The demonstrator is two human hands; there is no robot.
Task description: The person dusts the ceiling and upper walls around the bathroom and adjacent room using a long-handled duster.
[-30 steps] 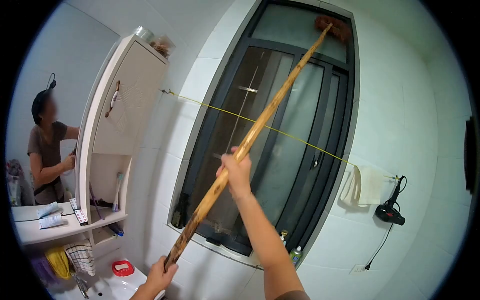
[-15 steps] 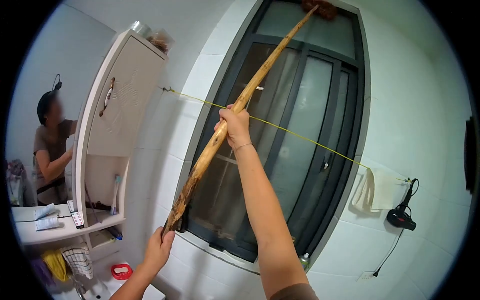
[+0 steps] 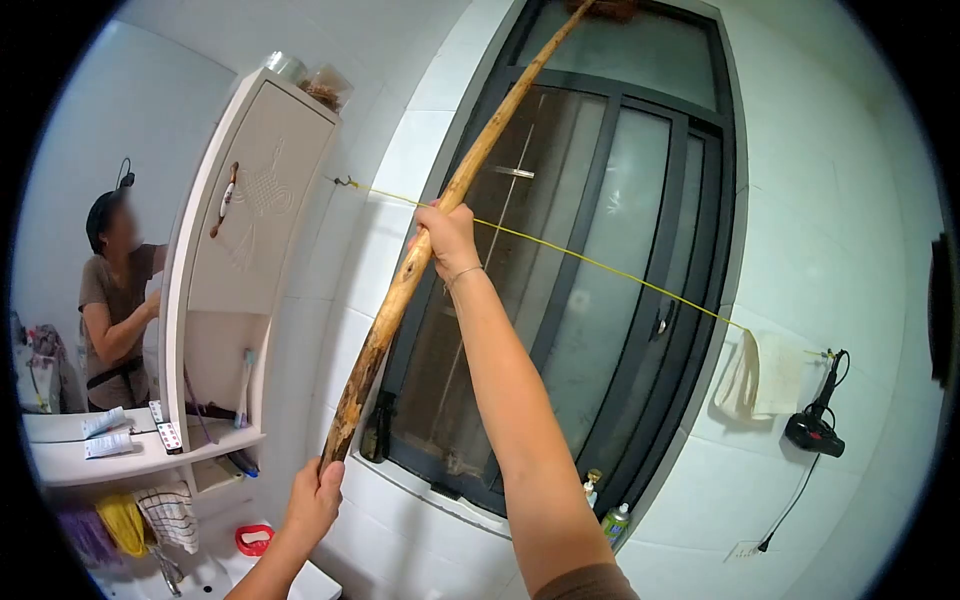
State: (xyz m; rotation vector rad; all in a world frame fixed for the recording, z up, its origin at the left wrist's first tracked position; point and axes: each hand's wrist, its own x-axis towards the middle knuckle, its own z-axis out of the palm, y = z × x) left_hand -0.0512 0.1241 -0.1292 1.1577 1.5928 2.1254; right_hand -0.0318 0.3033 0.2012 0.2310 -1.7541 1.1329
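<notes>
We have a long wooden pole [image 3: 398, 285] slanting across the window, low end at bottom left, bark-dark near that end and paler higher up. Its far end reaches a reddish-brown bristly brush head [image 3: 608, 10] at the window's top, cut by the frame edge; we can't tell if it touches the glass. Right hand [image 3: 447, 238] wraps the pole partway up, fingers closed around it, a thin band on the wrist. Left hand [image 3: 315, 497] grips the dark low end, also closed. Behind: dark-framed sliding window [image 3: 640, 190], with a dark bottle [image 3: 376, 428] at its lower left corner and a green bottle [image 3: 616, 522] at lower right. Yellow line [image 3: 600, 269] runs across behind the pole, hooked on the wall at left; cream towel [image 3: 770, 375] hangs over it, black hair dryer [image 3: 815, 432] just beside. Left side: pale cabinet [image 3: 260, 240], door closed, toothbrush [image 3: 245, 385] upright in the niche below, tube [image 3: 108, 446] lying on the shelf. Under that we see a yellow cloth [image 3: 122, 525] and a checked cloth [image 3: 168, 515] hanging, plus a red-rimmed dish [image 3: 254, 540] by the basin. Mirror [image 3: 60, 250] at far left reflects a person [image 3: 122, 300].
</notes>
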